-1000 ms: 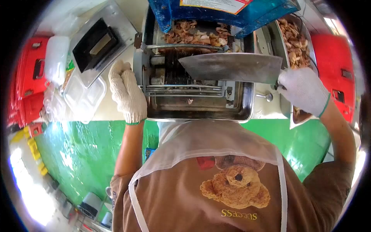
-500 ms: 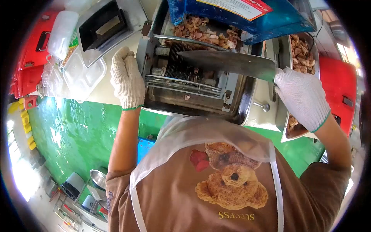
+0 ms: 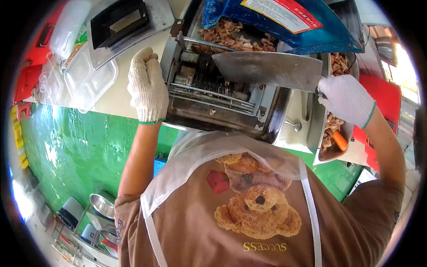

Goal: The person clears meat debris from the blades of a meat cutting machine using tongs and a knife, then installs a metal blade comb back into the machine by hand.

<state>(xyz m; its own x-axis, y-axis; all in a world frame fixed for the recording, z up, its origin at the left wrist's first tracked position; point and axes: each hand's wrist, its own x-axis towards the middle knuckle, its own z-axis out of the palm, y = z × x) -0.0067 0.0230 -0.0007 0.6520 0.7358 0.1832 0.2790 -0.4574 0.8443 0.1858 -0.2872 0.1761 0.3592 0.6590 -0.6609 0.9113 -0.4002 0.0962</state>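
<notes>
Head view: right hand (image 3: 347, 100) gloved, closed round the handle of the cleaver (image 3: 275, 71); blade extends left over the slicer (image 3: 208, 73). Left hand (image 3: 149, 89) gloved, fingers together, slightly bent, beside the slicer's left side; grip cannot be told. Slicer stands in the tray (image 3: 189, 113), at the front edge of the tabletop (image 3: 120, 97).

- Glossy green floor (image 3: 75, 147), streaked with reflections
- Pale counter (image 3: 119, 91) above it
- Red crates (image 3: 30, 82) at the left
- Rack (image 3: 91, 227) at lower left, a metal bowl (image 3: 102, 204) near it
- Bright window (image 3: 404, 73) at upper right
- White glare (image 3: 21, 196) along the left edge
</notes>
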